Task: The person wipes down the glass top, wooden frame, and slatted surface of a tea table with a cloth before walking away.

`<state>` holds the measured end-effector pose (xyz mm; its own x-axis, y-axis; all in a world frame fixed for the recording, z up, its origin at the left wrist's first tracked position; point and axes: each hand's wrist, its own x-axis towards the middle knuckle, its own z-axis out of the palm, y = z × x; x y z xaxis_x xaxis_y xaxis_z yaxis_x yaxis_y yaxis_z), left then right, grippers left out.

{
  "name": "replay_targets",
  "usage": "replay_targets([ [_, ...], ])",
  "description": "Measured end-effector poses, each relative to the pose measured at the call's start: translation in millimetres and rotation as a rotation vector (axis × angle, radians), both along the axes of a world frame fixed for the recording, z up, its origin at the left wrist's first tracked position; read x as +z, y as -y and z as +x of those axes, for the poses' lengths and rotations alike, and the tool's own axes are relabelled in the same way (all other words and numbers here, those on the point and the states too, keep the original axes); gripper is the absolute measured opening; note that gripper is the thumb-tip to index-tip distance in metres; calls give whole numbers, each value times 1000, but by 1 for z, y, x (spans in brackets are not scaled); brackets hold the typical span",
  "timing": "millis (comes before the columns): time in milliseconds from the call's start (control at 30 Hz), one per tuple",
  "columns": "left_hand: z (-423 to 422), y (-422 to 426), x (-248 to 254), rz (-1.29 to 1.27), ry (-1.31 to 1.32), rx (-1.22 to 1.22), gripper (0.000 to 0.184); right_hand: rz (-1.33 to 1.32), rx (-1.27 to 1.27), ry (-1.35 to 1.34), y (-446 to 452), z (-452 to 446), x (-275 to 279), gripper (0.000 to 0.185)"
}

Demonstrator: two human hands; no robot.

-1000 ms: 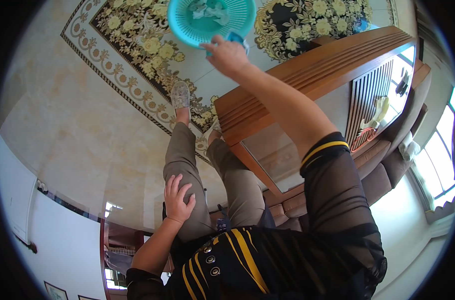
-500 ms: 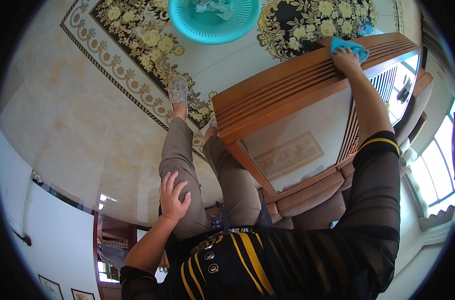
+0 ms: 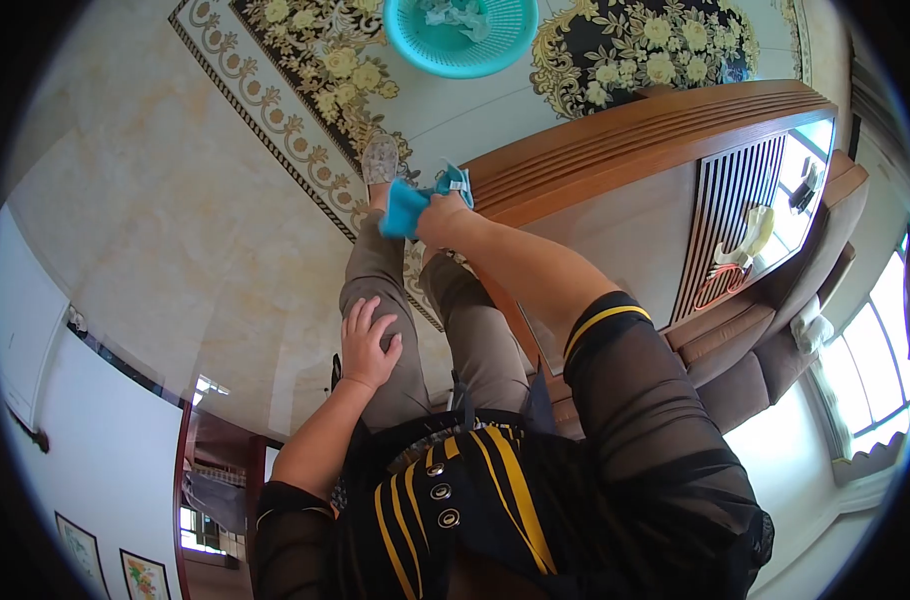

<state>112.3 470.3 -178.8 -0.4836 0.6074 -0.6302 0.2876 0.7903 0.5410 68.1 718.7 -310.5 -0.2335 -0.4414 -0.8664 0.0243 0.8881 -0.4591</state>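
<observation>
- With the right hand [image 3: 443, 219], grips a blue cloth [image 3: 405, 208] by its bunched middle, fingers curled tight; lets one end flare out in front of the left trouser leg [image 3: 377, 268], with another fold and its white tag [image 3: 459, 186] jutting from the opposite side.
- Holds that cloth beside the left end of the wooden surface [image 3: 615, 145]; cannot tell of any contact between the two.
- For good handling, probably best to gather in the loose end, keep a thick fold under the fingers, and turn the tag away from the wood.
- With the left hand [image 3: 370, 345], rests palm-down on the left thigh, fingers spread, gripping nothing visible; worth keeping there as a prop for balance when leaning.
- Past the left shoe [image 3: 380, 158], faces a turquoise basket [image 3: 465, 68] on the floral rug [image 3: 340, 62], with pale crumpled scraps [image 3: 455, 17] inside.
- Towards the right, take care around the pale yellow item [image 3: 758, 233] by the surface's slats; farther out, brown sofa [image 3: 730, 385].
</observation>
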Motion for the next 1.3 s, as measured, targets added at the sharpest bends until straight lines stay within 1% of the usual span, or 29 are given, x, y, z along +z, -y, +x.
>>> replay_targets([
  [67, 6, 6, 1, -22, -6, 2, 32, -10, 189, -7, -4, 2, 3, 31],
  [133, 9, 10, -2, -11, -33, 8, 31, -22, 130, 20, -16, 11, -38, 28],
  [167, 9, 13, -1, -8, -38, 8, 31, -59, -11, -4, -16, 25, -71, 27],
  [200, 8, 16, 1, -1, -34, 11, 31, -83, -155, -25, -22, 35, -87, 27],
  [233, 8, 15, -1, 19, -30, 11, 30, -77, -125, -78, -39, 28, -67, 28],
  [267, 10, 14, -3, 49, -28, 0, 30, -47, -136, -78, -57, 30, -63, 28],
  [333, 11, 18, -2, 44, -49, -15, 30, 307, -240, -84, -101, 39, -58, 27],
  [400, 12, 21, -2, 58, -62, -40, 30, 432, -290, -173, -159, 54, -35, 29],
  [500, 12, 25, -1, 48, -62, -90, 32, 472, -293, -289, -187, 64, 11, 25],
  [567, 16, 23, 0, -42, -86, -134, 33, 476, -317, -354, -166, 65, 48, 22],
  [600, 18, 20, 0, -25, -106, -157, 33, 456, -335, -403, -153, 66, 67, 19],
  [633, 20, 18, 1, -99, -104, -180, 34, 401, -310, -472, -143, 68, 81, 17],
  [667, 21, 15, 2, -179, -104, -204, 35, 342, -360, -567, -133, 76, 93, 17],
  [700, 21, 13, 4, -218, -101, -221, 36, 235, -534, -480, -125, 84, 99, 19],
  [733, 19, 10, 8, -217, -125, -241, 36, 119, -899, -360, -120, 94, 120, 21],
  [767, 14, 8, 12, -225, -69, -258, 35, -18, -1251, -230, -117, 110, 145, 23],
  [833, -5, 4, 22, -189, -15, -301, 32, -253, -1666, 4, -115, 151, 180, 29],
  [867, -17, 4, 29, -188, -45, -316, 32, -388, -1884, 210, -113, 175, 189, 32],
  [933, -43, 2, 45, -145, 233, -61, 29, -496, -2279, 458, -106, 220, 218, 32],
  [967, -55, 2, 55, -139, 212, -80, 29, -578, -2374, 583, -103, 241, 226, 33],
  [1000, -68, 4, 64, -32, 87, -98, 27, -663, -2460, 715, -102, 258, 235, 35],
  [1033, -82, 3, 71, 76, -31, -115, 26, -684, -2473, 695, -102, 269, 247, 35],
  [1067, -96, -1, 79, 80, -37, -128, 26, -714, -2580, 787, -100, 280, 259, 36],
  [1100, -110, -5, 87, 81, -22, -27, 26, -736, -2684, 893, -99, 288, 272, 36],
  [1133, -123, -7, 94, 81, -4, 71, 26, -741, -2695, 894, -98, 291, 284, 36],
  [1167, -135, -9, 101, 31, 123, 183, 27, -815, -2705, 879, -97, 292, 296, 37],
  [1200, -147, -8, 102, 32, 126, 168, 27, -891, -2714, 860, -97, 289, 306, 39],
  [1267, -176, -4, 101, -213, 233, 104, 28, -882, -2802, 829, -96, 273, 328, 40],
  [1300, -192, 3, 91, -240, 232, 32, 28, -935, -2830, 760, -96, 261, 338, 41],
])
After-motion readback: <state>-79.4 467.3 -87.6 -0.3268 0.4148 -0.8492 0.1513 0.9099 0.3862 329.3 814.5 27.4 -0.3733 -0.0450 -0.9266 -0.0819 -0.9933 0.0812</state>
